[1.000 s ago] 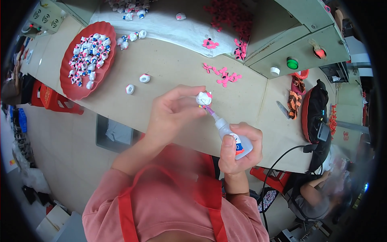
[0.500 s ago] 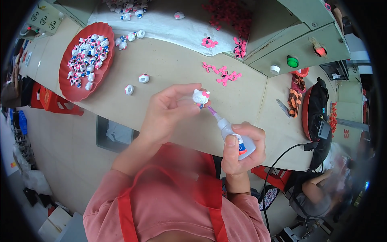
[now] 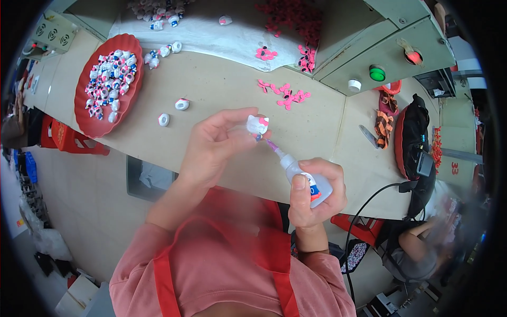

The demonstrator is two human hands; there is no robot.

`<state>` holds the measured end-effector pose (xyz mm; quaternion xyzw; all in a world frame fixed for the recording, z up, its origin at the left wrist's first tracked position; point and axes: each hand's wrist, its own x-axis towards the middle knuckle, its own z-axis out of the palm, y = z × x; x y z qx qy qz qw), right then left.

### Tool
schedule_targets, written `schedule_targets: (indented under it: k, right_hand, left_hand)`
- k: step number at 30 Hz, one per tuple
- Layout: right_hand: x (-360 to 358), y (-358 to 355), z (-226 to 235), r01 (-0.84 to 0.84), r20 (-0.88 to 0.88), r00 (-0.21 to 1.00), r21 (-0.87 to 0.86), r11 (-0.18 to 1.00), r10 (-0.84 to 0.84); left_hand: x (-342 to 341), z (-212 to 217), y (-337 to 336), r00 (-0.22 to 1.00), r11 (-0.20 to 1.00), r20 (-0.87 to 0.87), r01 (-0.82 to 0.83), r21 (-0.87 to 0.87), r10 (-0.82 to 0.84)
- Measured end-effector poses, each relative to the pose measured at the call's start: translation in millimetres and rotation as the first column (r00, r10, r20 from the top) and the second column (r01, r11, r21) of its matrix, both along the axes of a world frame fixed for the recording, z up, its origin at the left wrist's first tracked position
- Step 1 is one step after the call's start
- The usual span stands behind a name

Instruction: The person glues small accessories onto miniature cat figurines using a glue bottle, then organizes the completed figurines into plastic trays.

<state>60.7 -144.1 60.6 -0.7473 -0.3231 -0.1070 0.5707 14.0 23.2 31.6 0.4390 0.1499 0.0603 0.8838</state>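
Pinched between thumb and fingers of my left hand (image 3: 212, 142) is a small white cat figurine (image 3: 257, 124) with a pink bow and a bit of blue below its head. My right hand (image 3: 319, 193) is wrapped round a clear squeeze glue bottle (image 3: 296, 170), tilted so that its purple nozzle tip points at the figurine's lower part. Whether the tip touches it, I cannot tell. Two loose white pieces, a head-like piece (image 3: 182, 104) and another white piece (image 3: 164, 120), lie on the table left of my left hand. Small pink pieces (image 3: 289, 96) are scattered beyond the figurine.
At the left stands a red scalloped tray (image 3: 134, 90) heaped with figurines. White paper (image 3: 206, 39) under the far shelf carries more figurines and a pink pile (image 3: 296, 18). A green-buttoned metal box (image 3: 391, 79), a blade (image 3: 368, 135) and a black bag (image 3: 414, 137) are at the right; another person sits beyond.
The whole view has shifted slightly, with table things a little farther left. Both hands keep their hold on the figurine and the glue bottle, the nozzle staying close by it.
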Motion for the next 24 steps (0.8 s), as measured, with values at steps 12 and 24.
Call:
schedule_targets:
  k: [12,24]
  right_hand:
    - [90,53,-57,0.028,-0.366,0.911,-0.408,0.912,-0.191]
    - [62,45,-31,-0.130,-0.409,0.912,-0.271,0.954,0.008]
  left_hand:
    - [-13,-22,21,0.995,0.997,-0.055,-0.080,-0.014,0.080]
    - [-18,-25,21,0.983,0.977,-0.041,-0.171,0.130,0.178]
